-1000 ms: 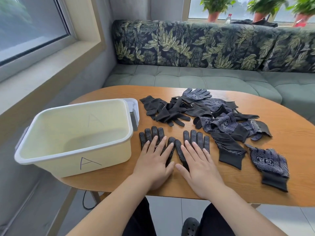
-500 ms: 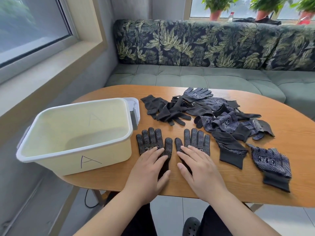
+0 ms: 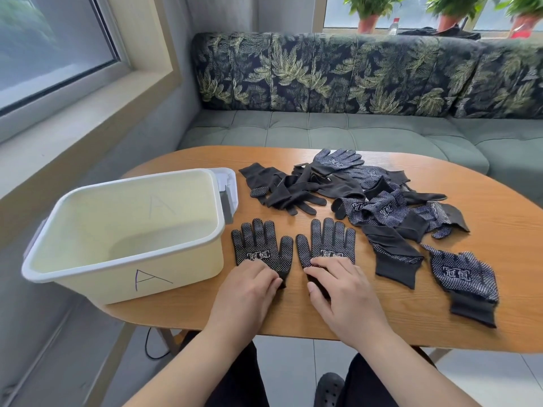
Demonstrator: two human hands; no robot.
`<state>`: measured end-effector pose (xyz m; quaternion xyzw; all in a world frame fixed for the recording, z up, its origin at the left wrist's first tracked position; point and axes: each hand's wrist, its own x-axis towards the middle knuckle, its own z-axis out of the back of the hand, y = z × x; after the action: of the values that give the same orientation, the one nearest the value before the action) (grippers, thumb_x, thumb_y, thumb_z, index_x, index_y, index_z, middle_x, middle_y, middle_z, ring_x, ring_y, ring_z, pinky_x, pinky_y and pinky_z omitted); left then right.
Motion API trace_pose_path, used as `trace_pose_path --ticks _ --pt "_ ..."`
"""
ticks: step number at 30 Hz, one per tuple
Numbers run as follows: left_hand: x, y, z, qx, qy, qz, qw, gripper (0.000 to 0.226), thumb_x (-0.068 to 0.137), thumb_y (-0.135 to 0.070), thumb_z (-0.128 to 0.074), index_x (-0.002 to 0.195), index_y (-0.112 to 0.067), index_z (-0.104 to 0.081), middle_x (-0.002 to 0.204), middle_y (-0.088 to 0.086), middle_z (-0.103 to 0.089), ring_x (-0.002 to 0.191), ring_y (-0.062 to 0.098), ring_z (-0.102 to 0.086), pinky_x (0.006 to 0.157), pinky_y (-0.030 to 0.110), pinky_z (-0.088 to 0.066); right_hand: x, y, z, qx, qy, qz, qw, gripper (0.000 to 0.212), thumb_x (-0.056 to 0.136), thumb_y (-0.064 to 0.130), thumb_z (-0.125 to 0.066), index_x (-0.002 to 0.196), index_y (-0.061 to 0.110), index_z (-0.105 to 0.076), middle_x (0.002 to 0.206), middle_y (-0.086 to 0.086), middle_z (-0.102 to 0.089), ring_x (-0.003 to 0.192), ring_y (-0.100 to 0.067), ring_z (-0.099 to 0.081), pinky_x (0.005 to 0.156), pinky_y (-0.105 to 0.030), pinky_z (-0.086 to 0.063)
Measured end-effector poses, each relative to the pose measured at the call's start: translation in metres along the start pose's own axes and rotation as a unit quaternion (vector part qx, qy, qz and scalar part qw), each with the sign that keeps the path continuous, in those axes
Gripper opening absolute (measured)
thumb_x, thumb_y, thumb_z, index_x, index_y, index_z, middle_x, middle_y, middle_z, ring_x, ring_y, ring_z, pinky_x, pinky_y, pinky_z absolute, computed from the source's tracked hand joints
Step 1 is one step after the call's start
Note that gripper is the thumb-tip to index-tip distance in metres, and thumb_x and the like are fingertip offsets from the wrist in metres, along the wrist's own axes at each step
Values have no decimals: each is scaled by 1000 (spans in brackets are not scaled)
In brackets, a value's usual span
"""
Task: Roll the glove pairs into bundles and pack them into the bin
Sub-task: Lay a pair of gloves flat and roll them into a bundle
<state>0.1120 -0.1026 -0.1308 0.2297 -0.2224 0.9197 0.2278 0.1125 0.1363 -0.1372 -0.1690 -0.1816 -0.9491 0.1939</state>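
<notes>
Left glove and right glove lie flat, side by side, on the table, just beside the bin. Left hand and right hand each rest bent fingers on a glove's cuff end. Whether either hand has a grip cannot be told.

Bin at left on table. Right of it, left glove and right glove side by side, left hand and right hand on their near ends. Behind and rightward, glove heap; lone glove at its near right, perhaps touching.
</notes>
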Motion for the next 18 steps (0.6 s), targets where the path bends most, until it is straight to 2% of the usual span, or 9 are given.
trace_pose_path --ticks 3,5,8,11,13,15,16,18 --pt "8 -10 5 -64 -33 75 995 11 108 -22 -62 100 -16 -66 95 -4 -58 86 19 -57 79 39 -51 0 2 2 6 -2 0 1000 34 102 42 -59 131 29 -71 140 12 -61 138 -13 -50 110 -42 -46" --pt "17 -23 13 -145 -72 154 975 12 109 -26 -58 104 -19 -65 95 -10 -62 87 10 -60 80 29 -50 1 4 5 8 -8 -6 1000 45 100 49 -61 139 28 -66 147 9 -56 143 -17 -46 115 -43 -44" --pt "33 -47 24 -265 -115 295 911 14 109 -34 -56 100 -30 -66 86 -18 -68 82 4 -64 71 16 -47 1 6 9 9 1 -10 1000 78 97 70 -60 159 25 -46 158 8 -46 152 -17 -36 125 -41 -35" --pt "49 -75 23 -389 -134 335 848 17 109 -24 -60 96 -22 -70 80 -13 -73 71 2 -65 66 15 -50 2 6 11 51 2 -28 998 98 91 78 -63 166 24 -31 162 11 -40 154 -9 -31 129 -31 -24" --pt "54 -92 15 -453 -110 339 818 16 108 -19 -63 95 -19 -73 82 -4 -77 77 7 -72 72 24 -58 3 3 11 131 -18 -70 989 93 89 69 -66 165 25 -35 158 15 -44 151 -6 -32 125 -25 -25" --pt "54 -103 3 -475 -81 328 813 14 107 -19 -66 97 -21 -76 88 -2 -79 86 12 -75 83 35 -61 4 -4 10 205 -53 -111 971 68 94 61 -63 154 30 -51 145 16 -55 143 -6 -40 118 -27 -35" --pt "53 -105 -3 -465 -75 311 826 12 106 -21 -67 99 -23 -76 93 -5 -79 92 12 -75 88 38 -61 3 -7 10 237 -63 -134 960 53 98 61 -60 143 34 -60 135 14 -60 137 -6 -44 113 -28 -41" --pt "51 -104 -11 -398 -84 258 877 9 106 -21 -68 103 -27 -74 100 -13 -75 100 11 -72 92 34 -57 3 -9 12 298 -76 -186 933 26 104 57 -56 120 41 -68 116 7 -64 122 -5 -54 102 -25 -45"
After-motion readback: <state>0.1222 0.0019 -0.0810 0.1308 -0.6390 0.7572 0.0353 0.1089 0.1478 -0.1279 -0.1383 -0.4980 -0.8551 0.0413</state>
